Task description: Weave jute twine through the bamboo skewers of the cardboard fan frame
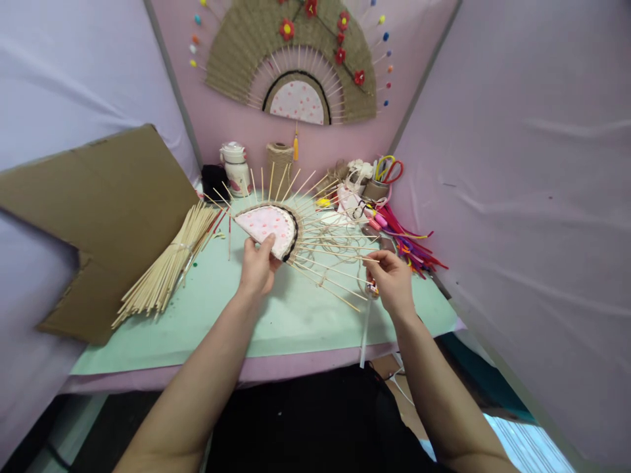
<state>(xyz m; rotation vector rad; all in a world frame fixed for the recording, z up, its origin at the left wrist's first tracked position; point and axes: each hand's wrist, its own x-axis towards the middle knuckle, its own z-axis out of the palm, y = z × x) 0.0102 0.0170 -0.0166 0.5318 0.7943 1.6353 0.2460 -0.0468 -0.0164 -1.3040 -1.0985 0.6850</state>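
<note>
Forearms, two and bare, reach over one green tabletop [305, 335]. The left hand [257, 266] grips one pink-dotted half-disc [269, 225] by its lower edge, thumb on top. The right hand [392, 279] has its thumb and fingertips pinched together at the end of one of the thin sticks [332, 269] radiating from the half-disc; these overlap too much to count exactly. One pale strip [365, 332] hangs below that hand. Beyond, one bundle of sticks [165, 266] lies at left beside one cardboard piece [123, 197]; at right is one pile of coloured strips [414, 246]. Farther back stand one white bottle [238, 174] and one twine spool [280, 154]. One large fan [231, 66], bearing at least five red flowers, hangs on the wall.
</note>
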